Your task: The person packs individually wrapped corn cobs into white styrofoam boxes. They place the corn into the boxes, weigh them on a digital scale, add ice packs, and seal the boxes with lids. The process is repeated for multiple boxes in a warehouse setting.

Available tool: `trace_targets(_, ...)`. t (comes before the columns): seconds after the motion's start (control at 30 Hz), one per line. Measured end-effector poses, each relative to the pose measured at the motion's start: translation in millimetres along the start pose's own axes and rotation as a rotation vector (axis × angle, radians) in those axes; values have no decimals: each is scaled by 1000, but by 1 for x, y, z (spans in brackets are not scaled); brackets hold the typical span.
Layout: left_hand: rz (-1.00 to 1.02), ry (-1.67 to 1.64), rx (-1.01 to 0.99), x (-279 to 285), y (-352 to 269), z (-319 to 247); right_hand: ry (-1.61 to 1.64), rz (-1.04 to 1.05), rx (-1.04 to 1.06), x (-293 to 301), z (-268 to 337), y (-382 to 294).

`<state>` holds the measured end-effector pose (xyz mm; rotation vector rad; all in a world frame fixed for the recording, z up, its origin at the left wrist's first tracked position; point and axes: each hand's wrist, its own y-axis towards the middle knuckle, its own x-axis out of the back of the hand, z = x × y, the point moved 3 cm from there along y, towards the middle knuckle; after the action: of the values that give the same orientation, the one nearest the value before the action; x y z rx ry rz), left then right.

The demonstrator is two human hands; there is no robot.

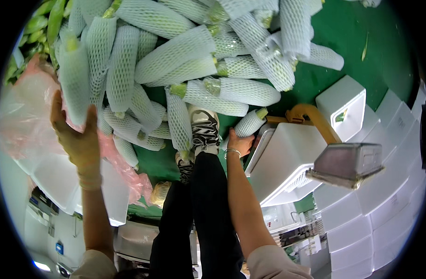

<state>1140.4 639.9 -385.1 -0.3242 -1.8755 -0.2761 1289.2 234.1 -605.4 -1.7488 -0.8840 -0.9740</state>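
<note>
My left hand [76,136], in a yellowish glove, is at the left with thumb and fingers spread around the lower end of a pale green vegetable in a white foam net sleeve [74,83]; whether it touches cannot be told. My bare right hand [241,142], with a bracelet at the wrist, holds a shorter net-sleeved vegetable [248,124] beside the scale; its fingertips are partly hidden. A large heap of similar net-sleeved vegetables [174,55] lies in front of me, several with clear film at the stem end.
A scale [261,148] with a display head on a yellow post [317,120] stands at right by a white foam box [286,157]. Stacked white boxes [359,216] fill the far right. Pink plastic film [31,115] drapes a white box at left. My shoes [204,127] stand on the green floor [366,73].
</note>
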Motion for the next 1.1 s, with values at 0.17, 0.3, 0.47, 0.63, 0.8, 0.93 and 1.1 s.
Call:
trace_targets(0.17, 578, -601, 218, -43, -90, -65, 545, 383, 21, 64, -23, -28)
trace_targets(0.3, 793, -1055, 486, -38, -140, -135, 361, 785, 550, 226, -30, -76)
trace_targets(0.47, 952, -1103, 478, 1, -222, -194, 417, 1226, 360, 347, -95, -118)
trace_targets(0.63, 857, -1022, 1103, 17, -343, -246, -192, 349, 934, 422, -193, -111)
trace_targets(0.8, 937, -917, 748, 4, -456, -308, -528, 341, 819, 439, -296, 6)
trace_targets(0.93, 969, -1074, 542, 0, -480, -284, -594, 673, 730, 406, -298, 116)
trace_targets(1.1, 953, -759, 386, -21, -495, -225, -589, 1425, 545, 288, -228, 168)
